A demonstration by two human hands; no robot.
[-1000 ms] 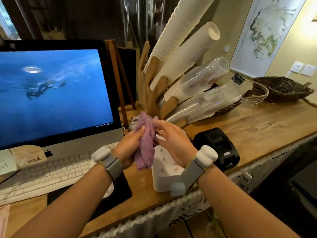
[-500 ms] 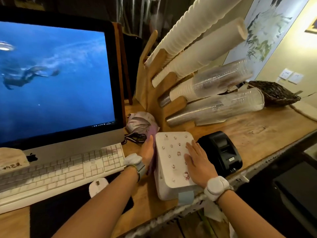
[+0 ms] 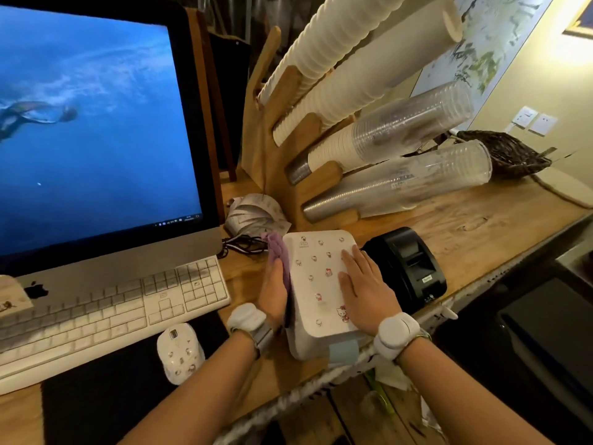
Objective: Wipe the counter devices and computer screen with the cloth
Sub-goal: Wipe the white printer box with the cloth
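Wooden counter (image 3: 481,220) under warm light.
We see a yellow wall (image 3: 571,91) (two white switch plates (image 3: 532,120)) and a hanging ink painting (image 3: 481,49).

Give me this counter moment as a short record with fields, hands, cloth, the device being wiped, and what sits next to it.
device being wiped: white sticker-covered box, near the counter's front edge
cloth: purple cloth, pressed flat against the box's left side
left hand: left hand open, palm holding the cloth to that side
right hand: right hand flat on the box's top, holding nothing
right neighbour: black receipt printer, untouched
left neighbour: white keyboard and white mouse
screen: computer screen lit, blue underwater picture
behind: wooden cup rack with stacked cups
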